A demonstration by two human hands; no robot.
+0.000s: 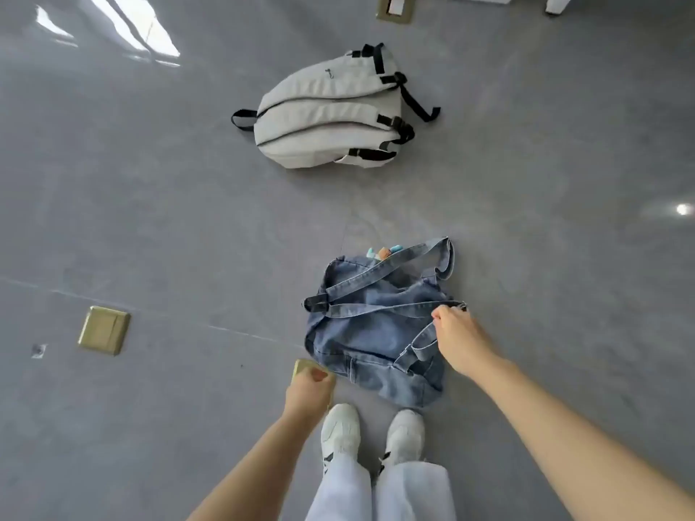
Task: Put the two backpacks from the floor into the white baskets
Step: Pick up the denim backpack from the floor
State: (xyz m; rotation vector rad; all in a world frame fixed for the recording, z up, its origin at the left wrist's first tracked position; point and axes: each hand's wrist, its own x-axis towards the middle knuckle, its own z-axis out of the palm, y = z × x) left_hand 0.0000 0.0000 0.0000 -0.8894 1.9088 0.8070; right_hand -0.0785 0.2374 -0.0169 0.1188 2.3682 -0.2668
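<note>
Denim backpack (370, 332) lies slack on the floor (150, 220) at our toes; our right hand (457, 338) pinches its strap (380, 308), the sound hold. Grey backpack (327, 110) at twelve o'clock, firmer. Left hand (308, 389) fisted, empty.

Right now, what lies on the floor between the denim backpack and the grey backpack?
Nothing: in the head view, only bare grey floor separates the denim backpack from the grey backpack.
</note>
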